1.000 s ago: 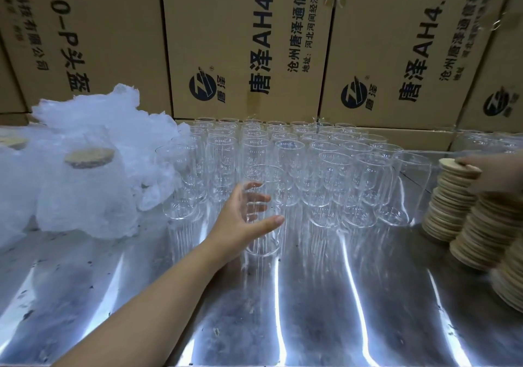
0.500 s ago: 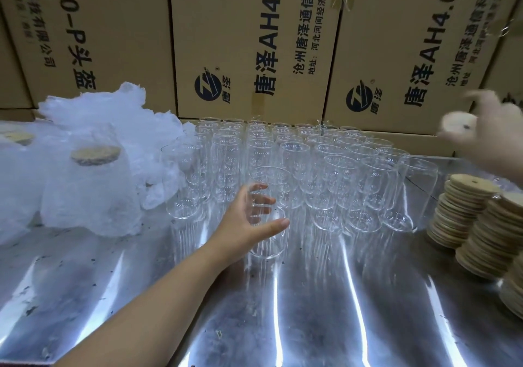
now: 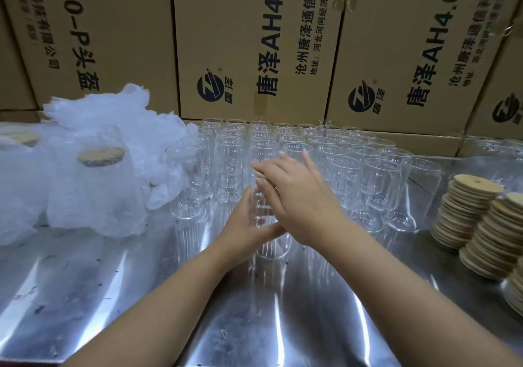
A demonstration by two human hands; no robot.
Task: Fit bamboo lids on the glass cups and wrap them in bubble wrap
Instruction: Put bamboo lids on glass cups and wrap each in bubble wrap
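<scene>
My left hand (image 3: pixel 249 225) grips a clear glass cup (image 3: pixel 273 246) standing on the steel table, in front of several rows of empty glass cups (image 3: pixel 334 174). My right hand (image 3: pixel 297 194) lies flat over that cup's mouth, pressing a bamboo lid (image 3: pixel 259 175) whose edge just shows under the fingers. Stacks of round bamboo lids (image 3: pixel 475 214) stand at the right. At the left sits a wrapped cup with a lid (image 3: pixel 99 191) in bubble wrap, beside a loose heap of bubble wrap (image 3: pixel 113 120).
Large cardboard boxes (image 3: pixel 254 41) form a wall behind the cups. The reflective steel table (image 3: pixel 198 310) stretches toward me. More glasses (image 3: pixel 498 151) show at the far right behind the lid stacks.
My right hand took a lid from the right stack, lifted it, and swung left onto the cup that my left hand holds. The left hand stayed on the cup.
</scene>
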